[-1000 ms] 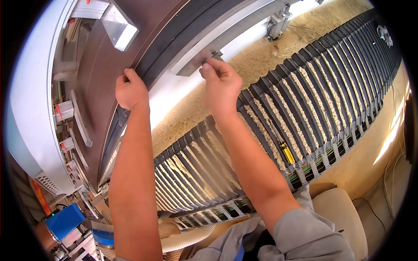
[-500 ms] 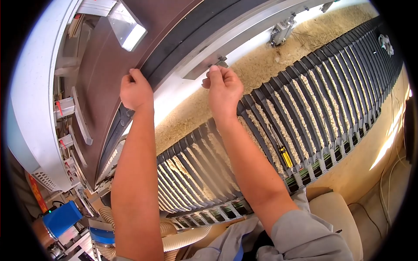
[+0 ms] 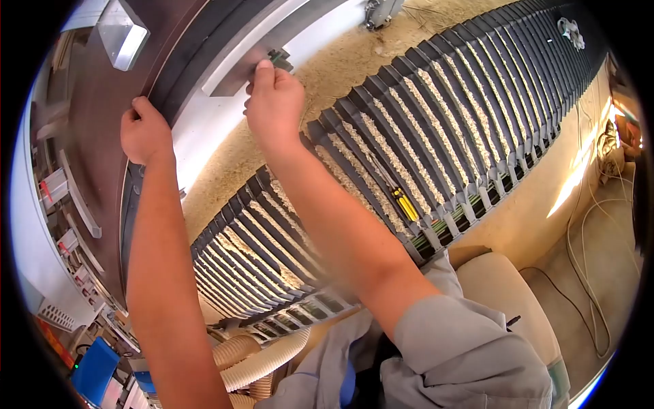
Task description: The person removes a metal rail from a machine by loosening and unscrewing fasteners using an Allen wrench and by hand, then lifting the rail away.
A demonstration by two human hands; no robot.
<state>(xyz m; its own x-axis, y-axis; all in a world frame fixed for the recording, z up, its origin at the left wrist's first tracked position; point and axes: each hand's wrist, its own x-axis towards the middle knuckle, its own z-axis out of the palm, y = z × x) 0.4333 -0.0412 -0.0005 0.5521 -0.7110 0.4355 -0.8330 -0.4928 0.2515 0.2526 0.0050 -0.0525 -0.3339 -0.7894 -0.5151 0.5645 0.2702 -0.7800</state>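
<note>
My left hand (image 3: 146, 133) is closed against the edge of the dark strip (image 3: 178, 75) along the brown machine panel (image 3: 88, 102). Whatever its fingers hold is hidden. My right hand (image 3: 276, 109) pinches at the lower end of a metal rail (image 3: 235, 71), its thumb tip next to a small dark fitting (image 3: 280, 60). I cannot make out what lies between those fingers. Below my right forearm, a screwdriver (image 3: 405, 204) with a yellow and black handle rests on the ribbed black cable chain (image 3: 381, 129).
Pale wood shavings fill the chain's grooves, and sawdust (image 3: 327, 75) covers the surface behind it. A metal block (image 3: 124, 34) sits on the brown panel. Ribbed hoses (image 3: 266, 361) and a blue box (image 3: 95, 368) are at lower left. Cables (image 3: 589, 293) trail over the floor at right.
The head view has turned, so the machine, chain and both hands appear farther left, with the hands' area higher on the right side. Both hands stay closed at nearly the same spots on the machine.
</note>
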